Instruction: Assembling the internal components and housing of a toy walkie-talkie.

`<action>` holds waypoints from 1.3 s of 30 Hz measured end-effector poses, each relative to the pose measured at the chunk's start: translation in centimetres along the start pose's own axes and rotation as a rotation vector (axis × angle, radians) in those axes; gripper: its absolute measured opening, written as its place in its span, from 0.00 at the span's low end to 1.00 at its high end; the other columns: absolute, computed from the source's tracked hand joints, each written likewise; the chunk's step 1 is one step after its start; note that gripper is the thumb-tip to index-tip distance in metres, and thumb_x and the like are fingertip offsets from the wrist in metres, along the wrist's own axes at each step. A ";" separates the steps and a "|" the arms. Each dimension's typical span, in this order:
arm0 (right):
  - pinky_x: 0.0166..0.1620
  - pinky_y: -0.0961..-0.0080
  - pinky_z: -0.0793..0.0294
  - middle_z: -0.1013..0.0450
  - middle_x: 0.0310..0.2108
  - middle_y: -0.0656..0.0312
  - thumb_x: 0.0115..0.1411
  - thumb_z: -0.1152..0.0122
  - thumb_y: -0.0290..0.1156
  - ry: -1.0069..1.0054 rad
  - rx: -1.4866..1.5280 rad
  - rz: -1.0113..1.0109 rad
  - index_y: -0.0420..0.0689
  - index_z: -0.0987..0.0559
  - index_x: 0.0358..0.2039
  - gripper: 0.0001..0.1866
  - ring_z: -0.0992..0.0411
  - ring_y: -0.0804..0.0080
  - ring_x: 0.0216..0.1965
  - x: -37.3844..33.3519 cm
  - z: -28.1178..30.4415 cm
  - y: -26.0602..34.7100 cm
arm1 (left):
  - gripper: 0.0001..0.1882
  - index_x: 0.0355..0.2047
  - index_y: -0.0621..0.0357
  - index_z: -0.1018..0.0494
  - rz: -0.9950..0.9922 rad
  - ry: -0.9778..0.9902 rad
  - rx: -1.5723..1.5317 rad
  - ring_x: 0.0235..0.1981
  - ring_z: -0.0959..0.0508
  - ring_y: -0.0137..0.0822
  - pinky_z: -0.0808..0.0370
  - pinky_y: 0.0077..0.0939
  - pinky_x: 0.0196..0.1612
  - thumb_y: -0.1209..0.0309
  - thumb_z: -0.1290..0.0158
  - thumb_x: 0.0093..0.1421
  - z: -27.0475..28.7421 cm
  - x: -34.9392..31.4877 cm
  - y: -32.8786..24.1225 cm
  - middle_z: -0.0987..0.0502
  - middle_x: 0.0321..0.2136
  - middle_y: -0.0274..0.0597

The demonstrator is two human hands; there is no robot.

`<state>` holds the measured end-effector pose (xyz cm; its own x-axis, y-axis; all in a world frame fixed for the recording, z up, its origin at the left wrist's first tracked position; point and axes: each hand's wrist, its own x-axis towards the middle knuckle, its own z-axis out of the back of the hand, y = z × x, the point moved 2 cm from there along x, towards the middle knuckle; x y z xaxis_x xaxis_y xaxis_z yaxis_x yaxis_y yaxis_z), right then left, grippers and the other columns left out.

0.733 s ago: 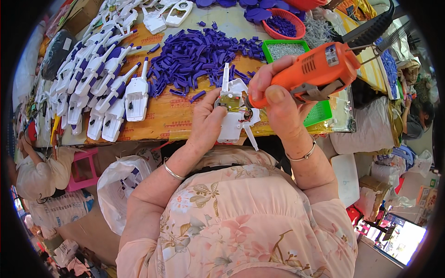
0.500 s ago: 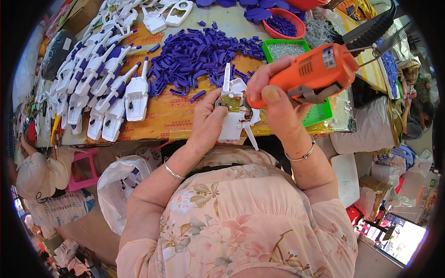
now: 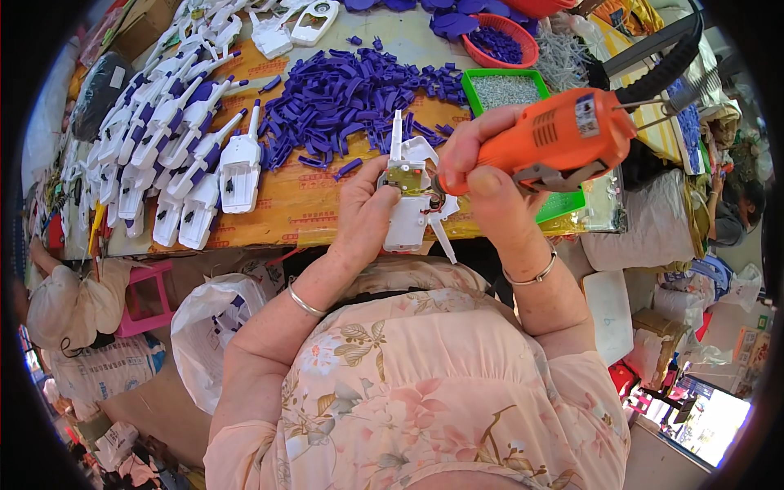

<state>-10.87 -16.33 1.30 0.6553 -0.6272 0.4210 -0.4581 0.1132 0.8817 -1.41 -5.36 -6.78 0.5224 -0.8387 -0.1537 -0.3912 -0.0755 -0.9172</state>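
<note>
My left hand (image 3: 363, 204) is closed on the left side of a white plastic housing (image 3: 405, 232) at the table's front edge. A small green circuit board (image 3: 402, 179) lies in the housing, with thin wires beside it, and my left thumb rests at the board's edge. My right hand (image 3: 496, 188) wraps round an orange electric screwdriver (image 3: 563, 135), tilted with its nose down and left towards the housing, right beside the board. Whether its tip touches a screw is hidden.
A heap of purple plastic parts (image 3: 335, 102) lies beyond my hands. Many white-and-purple housings (image 3: 241, 175) are piled at left. At right are a green tray (image 3: 506, 86) of small metal pieces and a red basket (image 3: 502, 45). A white bag (image 3: 200, 343) stands below the table at left.
The screwdriver's rear end has shifted slightly right and down, and my right hand has moved a little with it. My left hand and the housing stay nearly where they were.
</note>
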 end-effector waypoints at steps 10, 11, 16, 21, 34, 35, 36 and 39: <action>0.27 0.77 0.30 0.33 0.19 0.62 0.44 0.29 0.49 0.011 -0.046 0.026 0.39 0.33 0.27 0.28 0.33 0.74 0.21 0.0 -0.5 1.3 | 0.19 0.43 0.64 0.30 -0.006 0.007 -0.027 0.29 0.27 0.20 0.29 0.16 0.32 0.80 0.59 0.50 0.0 0.1 0.1 0.25 0.32 0.36; 0.27 0.78 0.30 0.33 0.20 0.62 0.44 0.29 0.49 0.020 -0.050 0.027 0.39 0.33 0.27 0.28 0.33 0.74 0.21 0.1 -0.5 1.3 | 0.18 0.43 0.64 0.30 -0.007 0.007 -0.036 0.29 0.28 0.20 0.29 0.16 0.32 0.80 0.59 0.51 0.0 0.1 0.2 0.25 0.31 0.35; 0.28 0.78 0.31 0.34 0.21 0.63 0.45 0.29 0.48 0.046 -0.048 0.008 0.40 0.33 0.28 0.27 0.34 0.74 0.22 -0.1 -0.6 0.9 | 0.18 0.43 0.64 0.30 0.000 0.005 -0.050 0.28 0.28 0.20 0.29 0.15 0.31 0.80 0.59 0.51 0.0 0.1 0.2 0.25 0.31 0.35; 0.28 0.78 0.32 0.34 0.21 0.63 0.47 0.30 0.46 0.052 -0.022 0.017 0.40 0.33 0.28 0.25 0.34 0.75 0.22 0.1 -1.3 1.3 | 0.18 0.42 0.64 0.29 0.005 0.004 -0.030 0.29 0.28 0.20 0.29 0.15 0.31 0.80 0.59 0.50 -0.1 0.1 0.1 0.25 0.31 0.35; 0.26 0.77 0.31 0.33 0.20 0.63 0.50 0.32 0.36 0.206 -0.062 0.020 0.41 0.34 0.27 0.18 0.34 0.74 0.20 -0.7 -0.7 0.5 | 0.18 0.40 0.66 0.29 0.001 0.014 -0.047 0.29 0.28 0.20 0.29 0.16 0.32 0.81 0.59 0.49 0.4 0.0 0.7 0.25 0.31 0.35; 0.27 0.77 0.31 0.33 0.20 0.63 0.50 0.32 0.37 0.192 -0.063 0.013 0.41 0.34 0.28 0.19 0.34 0.73 0.21 -0.8 -0.6 0.4 | 0.18 0.40 0.66 0.28 0.003 0.011 -0.043 0.29 0.28 0.20 0.29 0.16 0.32 0.81 0.59 0.49 0.3 -0.1 0.5 0.25 0.31 0.35; 0.27 0.76 0.31 0.33 0.20 0.63 0.50 0.32 0.38 0.179 -0.065 0.006 0.41 0.34 0.29 0.20 0.33 0.73 0.21 -0.9 -0.4 0.3 | 0.18 0.40 0.66 0.28 0.005 0.008 -0.039 0.29 0.28 0.20 0.29 0.16 0.32 0.81 0.58 0.49 0.2 -0.1 0.4 0.25 0.31 0.36; 0.29 0.76 0.31 0.33 0.20 0.64 0.50 0.32 0.42 0.140 -0.068 -0.013 0.41 0.34 0.32 0.22 0.33 0.73 0.22 -1.0 0.0 0.1 | 0.18 0.41 0.66 0.29 0.024 -0.001 -0.006 0.29 0.27 0.21 0.29 0.15 0.32 0.81 0.59 0.49 0.1 0.1 0.4 0.25 0.31 0.36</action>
<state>-11.52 -15.67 0.96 0.7402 -0.5161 0.4310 -0.4108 0.1604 0.8975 -1.41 -5.38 -7.16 0.5138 -0.8397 -0.1758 -0.4076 -0.0586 -0.9113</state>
